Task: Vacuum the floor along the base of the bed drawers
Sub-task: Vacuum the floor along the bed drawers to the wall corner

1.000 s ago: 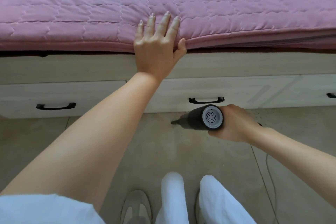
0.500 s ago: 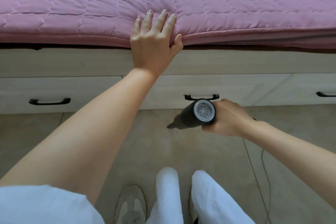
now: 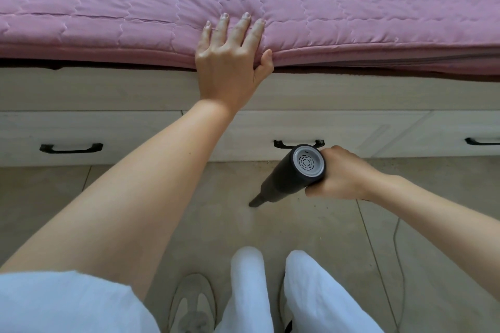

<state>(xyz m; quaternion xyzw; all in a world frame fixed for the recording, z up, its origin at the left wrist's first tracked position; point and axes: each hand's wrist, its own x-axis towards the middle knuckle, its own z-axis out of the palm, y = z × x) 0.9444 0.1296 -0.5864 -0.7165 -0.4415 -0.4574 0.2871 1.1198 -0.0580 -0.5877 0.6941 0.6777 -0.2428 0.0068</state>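
While the nozzle was down: right hand (image 3: 343,178) was curled tight round the vacuum (image 3: 293,174), fingers clamped on its body; the tip (image 3: 254,203) sat at or just above the floor (image 3: 189,211), at about 7 o'clock from the grip.
Left hand: left hand (image 3: 230,59) lay flat on the quilt (image 3: 135,8) at 12 o'clock, fingers straight and spread, thumb hooked at the mattress edge, seemingly propping the lean.
Drawers: drawers (image 3: 351,130) ran across at 12 o'clock of the vacuum; the middle handle (image 3: 297,142) sat just behind the vacuum's rear end.
Miss risk: dark specks lay along the drawer base at 1 o'clock of the tip; the tip pointed away from that strip, so, by my reckoning, grit there could be left behind.
Knock risk: a swing back toward the base might bang the vacuum on the handle or drawer front.
Cord risk: a thin cord (image 3: 397,251) trailed on the floor at 5 o'clock; whether it joined the vacuum couldn't be told, but it might snag a foot.
Slip risk: the quilt might slide under the propping palm.
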